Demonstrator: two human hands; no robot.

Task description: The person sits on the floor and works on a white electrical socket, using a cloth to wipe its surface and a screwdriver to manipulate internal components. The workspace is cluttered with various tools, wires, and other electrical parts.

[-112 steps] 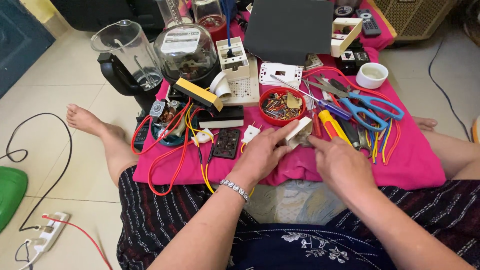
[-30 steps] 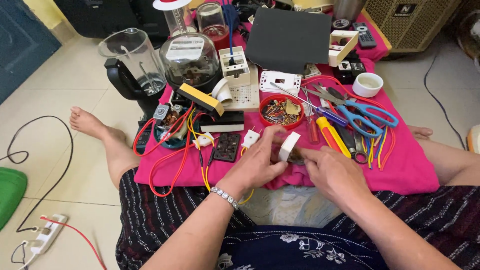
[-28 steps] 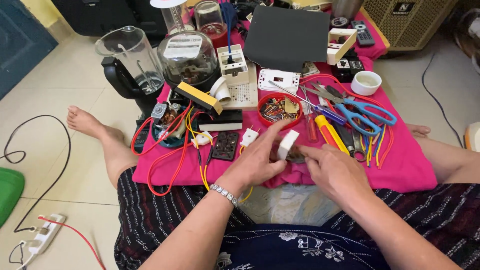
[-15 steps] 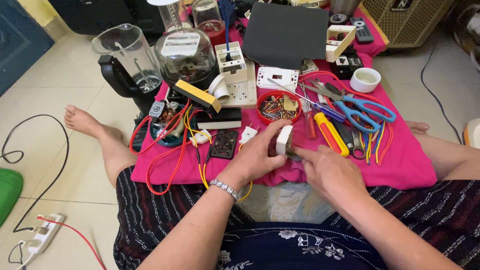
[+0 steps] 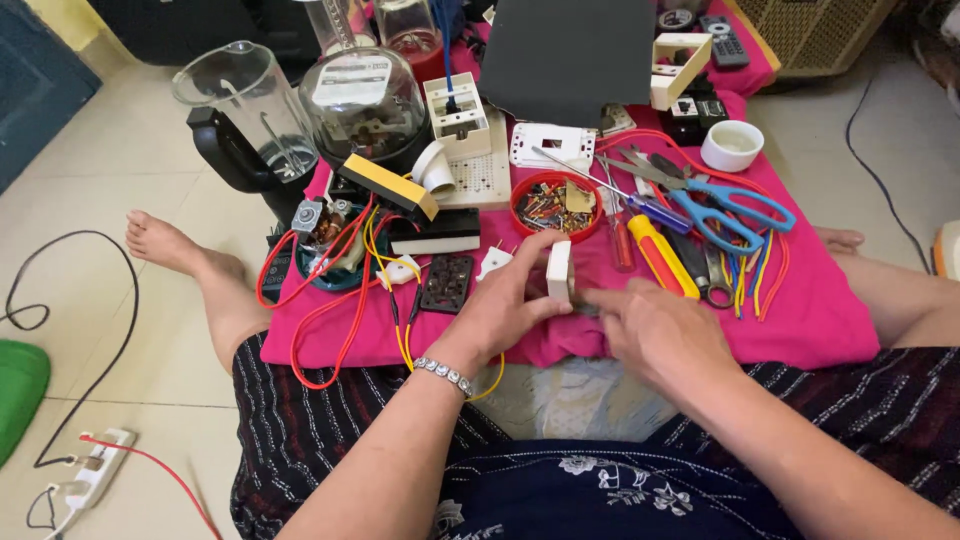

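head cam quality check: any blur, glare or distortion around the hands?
Head view: lighting is even and soft, with only faint shadows. The left hand and the small white part it grips are reasonably sharp; the right hand looks slightly soft. Mild glare on the glass dome and blender jug. Wide-angle bending shows toward the frame edges.

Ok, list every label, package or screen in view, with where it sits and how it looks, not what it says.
Paper label: inside the clear domed meter housing, top left of the pink cloth; rectangular, white with dark print.
Remote control: top right on the cloth; dark, rows of small buttons.
No screens or packages show.
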